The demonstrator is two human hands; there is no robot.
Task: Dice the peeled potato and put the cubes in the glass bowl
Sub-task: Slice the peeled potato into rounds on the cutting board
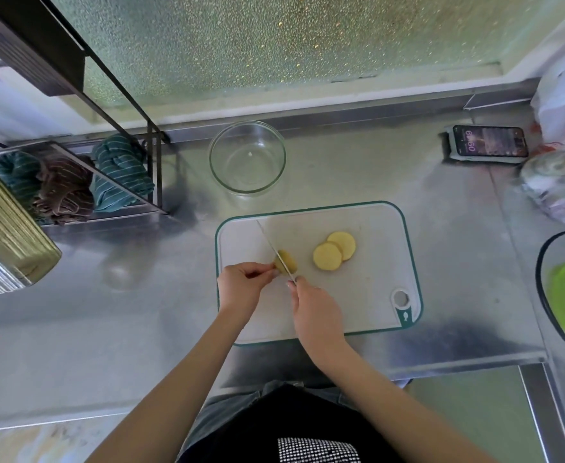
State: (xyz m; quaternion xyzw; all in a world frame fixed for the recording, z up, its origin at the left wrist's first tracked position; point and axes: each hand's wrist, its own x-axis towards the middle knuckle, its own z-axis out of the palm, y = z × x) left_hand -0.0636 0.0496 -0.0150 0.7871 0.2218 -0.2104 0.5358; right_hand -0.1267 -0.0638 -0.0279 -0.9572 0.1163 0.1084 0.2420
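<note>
Head view: the left hand pinches the end of the potato piece with curled fingertips, steadying it on the white cutting board. The right hand has its grip clamped round the knife handle, the blade running up and to the left across the potato piece, just beside the left fingertips. Two round potato slices lie overlapping on the board, right of the blade. The glass bowl stands on the steel worktop beyond the board, well apart from both hands, with no cubes inside.
</note>
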